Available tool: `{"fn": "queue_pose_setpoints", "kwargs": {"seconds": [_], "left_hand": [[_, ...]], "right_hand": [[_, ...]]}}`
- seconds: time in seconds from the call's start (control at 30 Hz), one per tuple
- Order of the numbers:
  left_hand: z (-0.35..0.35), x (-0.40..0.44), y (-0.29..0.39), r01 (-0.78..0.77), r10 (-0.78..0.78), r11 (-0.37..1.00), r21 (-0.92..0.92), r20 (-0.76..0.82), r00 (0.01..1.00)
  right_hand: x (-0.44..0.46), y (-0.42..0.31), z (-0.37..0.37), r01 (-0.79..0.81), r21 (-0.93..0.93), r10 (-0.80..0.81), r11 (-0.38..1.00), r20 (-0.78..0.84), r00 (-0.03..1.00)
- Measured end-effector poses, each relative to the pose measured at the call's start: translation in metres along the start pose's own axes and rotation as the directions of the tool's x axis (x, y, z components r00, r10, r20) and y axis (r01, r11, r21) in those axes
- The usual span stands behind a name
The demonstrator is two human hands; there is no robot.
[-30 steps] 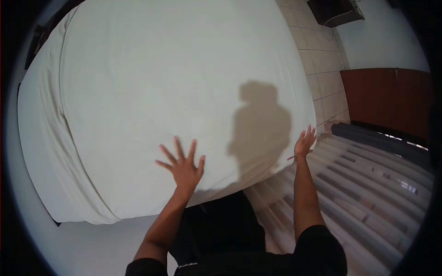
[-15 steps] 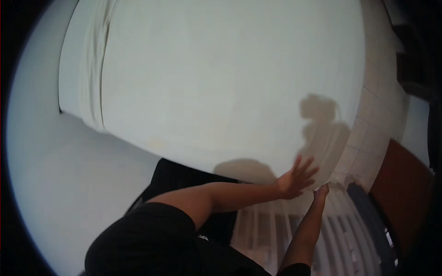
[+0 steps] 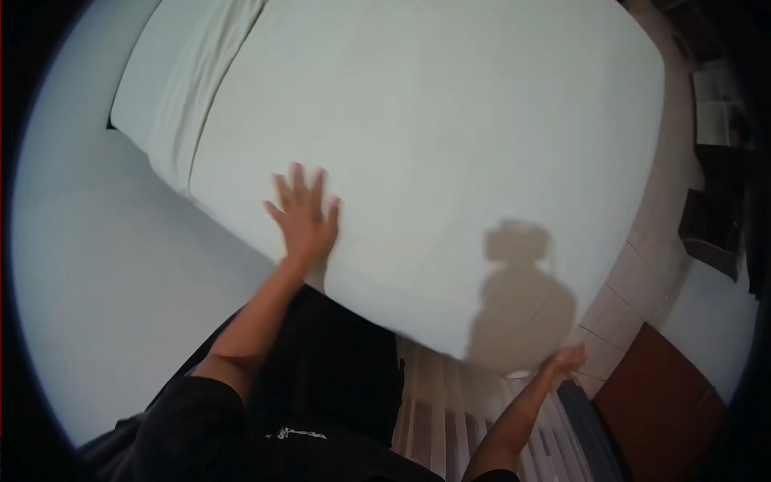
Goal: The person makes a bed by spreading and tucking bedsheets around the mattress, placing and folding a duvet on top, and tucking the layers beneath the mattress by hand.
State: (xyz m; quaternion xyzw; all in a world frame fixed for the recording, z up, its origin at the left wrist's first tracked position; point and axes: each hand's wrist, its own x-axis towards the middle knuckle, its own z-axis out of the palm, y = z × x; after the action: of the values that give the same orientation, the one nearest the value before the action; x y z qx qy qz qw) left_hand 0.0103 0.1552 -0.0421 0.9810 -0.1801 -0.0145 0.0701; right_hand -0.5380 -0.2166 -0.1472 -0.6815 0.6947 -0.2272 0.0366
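A large mattress (image 3: 434, 161) with a pale, smooth covering fills most of the view. My left hand (image 3: 307, 227) is over its near left part, fingers spread and slightly blurred; whether the palm presses down cannot be made out. At the near right corner, my right hand (image 3: 569, 359) has its fingers closed on the mattress edge, partly hidden by the wrist and edge. A band of bunched white cloth (image 3: 189, 104) crosses the mattress at the left. Pale slats (image 3: 442, 394) of a bed base show below the near edge.
A grey wall (image 3: 136, 241) runs along the left. On the right are a tiled floor (image 3: 634, 265), a reddish-brown panel (image 3: 658, 402) and dark furniture (image 3: 711, 229). A dark bar (image 3: 590, 426) borders the slats. My head's shadow falls on the mattress.
My left hand has moved left from near the right corner to the mattress's left part. My right hand stays at the corner. The view has shifted, and fewer slats show.
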Motion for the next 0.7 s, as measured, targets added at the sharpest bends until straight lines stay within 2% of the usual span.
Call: {"fn": "queue_pose_setpoints", "kwargs": {"seconds": [0.03, 0.07, 0.1, 0.13, 0.17, 0.2, 0.23, 0.27, 0.33, 0.4, 0.43, 0.47, 0.5, 0.53, 0.6, 0.63, 0.67, 0.7], "left_hand": [[0.01, -0.009, 0.019, -0.103, 0.102, 0.995, 0.005, 0.077, 0.992], [0.014, -0.018, 0.05, -0.177, 0.18, 0.983, -0.041, 0.109, 0.977], [0.018, -0.022, 0.08, -0.257, 0.268, 0.962, -0.092, 0.142, 0.953], [0.015, 0.005, 0.043, -0.337, 0.368, 0.92, -0.2, 0.145, 0.919], [0.02, -0.012, 0.097, -0.416, 0.463, 0.869, -0.267, 0.143, 0.875], [0.03, -0.025, 0.139, -0.448, 0.503, 0.844, -0.295, 0.144, 0.852], [0.04, -0.037, 0.173, -0.564, 0.596, 0.8, -0.203, 0.173, 0.784], [0.047, -0.051, 0.22, -0.671, 0.676, 0.734, -0.106, 0.21, 0.706], [0.05, -0.048, 0.216, -0.746, 0.761, 0.647, -0.156, 0.197, 0.619], [0.055, -0.067, 0.242, -0.84, 0.851, 0.515, -0.169, 0.219, 0.477], [0.057, -0.078, 0.252, -0.852, 0.863, 0.494, -0.17, 0.218, 0.457], [0.059, -0.088, 0.264, -0.862, 0.893, 0.445, -0.245, 0.192, 0.407], [0.06, -0.105, 0.307, -0.864, 0.917, 0.397, -0.309, 0.175, 0.358], [0.064, -0.11, 0.309, -0.858, 0.937, 0.35, -0.376, 0.139, 0.322], [0.071, -0.124, 0.324, -0.862, 0.938, 0.348, -0.37, 0.146, 0.315], [0.073, -0.139, 0.343, -0.861, 0.939, 0.344, -0.375, 0.156, 0.307], [0.075, -0.151, 0.355, -0.856, 0.939, 0.343, -0.386, 0.159, 0.305], [0.082, -0.163, 0.365, -0.858, 0.938, 0.348, -0.379, 0.144, 0.316]], "right_hand": [[-0.008, -0.083, 0.009, 0.292, 0.18, -0.267, 0.939, -0.152, 0.952], [-0.025, -0.172, 0.003, 0.456, 0.111, -0.448, 0.883, -0.095, 0.889], [-0.062, -0.252, 0.009, 0.46, 0.388, -0.471, 0.799, -0.072, 0.879], [-0.142, -0.362, 0.012, 0.645, 0.392, -0.695, 0.656, -0.02, 0.718], [-0.14, -0.378, 0.022, 0.705, 0.476, -0.807, 0.525, 0.018, 0.59], [-0.149, -0.396, 0.016, 0.658, 0.447, -0.787, 0.606, 0.215, 0.579], [-0.141, -0.4, 0.013, 0.653, 0.361, -0.746, 0.666, 0.288, 0.601], [-0.112, -0.385, 0.012, 0.638, 0.276, -0.693, 0.718, 0.36, 0.625], [-0.119, -0.37, 0.015, 0.622, 0.119, -0.614, 0.774, 0.381, 0.691], [-0.096, -0.312, 0.017, 0.553, -0.09, -0.469, 0.829, 0.427, 0.773], [-0.089, -0.288, 0.011, 0.534, -0.099, -0.451, 0.84, 0.42, 0.787], [-0.081, -0.265, 0.003, 0.48, -0.161, -0.368, 0.862, 0.451, 0.813], [-0.049, -0.228, -0.007, 0.423, -0.211, -0.281, 0.881, 0.485, 0.828], [-0.052, -0.212, -0.004, 0.423, -0.208, -0.287, 0.882, 0.475, 0.832], [-0.042, -0.19, -0.01, 0.203, 0.087, -0.221, 0.975, 0.419, 0.881], [-0.03, -0.182, -0.022, -0.028, 0.134, -0.049, 0.991, 0.536, 0.843], [-0.022, -0.179, -0.035, -0.248, 0.146, 0.097, 0.958, 0.649, 0.755], [-0.026, -0.134, -0.009, -0.483, 0.266, 0.162, 0.834, 0.719, 0.676]]}}
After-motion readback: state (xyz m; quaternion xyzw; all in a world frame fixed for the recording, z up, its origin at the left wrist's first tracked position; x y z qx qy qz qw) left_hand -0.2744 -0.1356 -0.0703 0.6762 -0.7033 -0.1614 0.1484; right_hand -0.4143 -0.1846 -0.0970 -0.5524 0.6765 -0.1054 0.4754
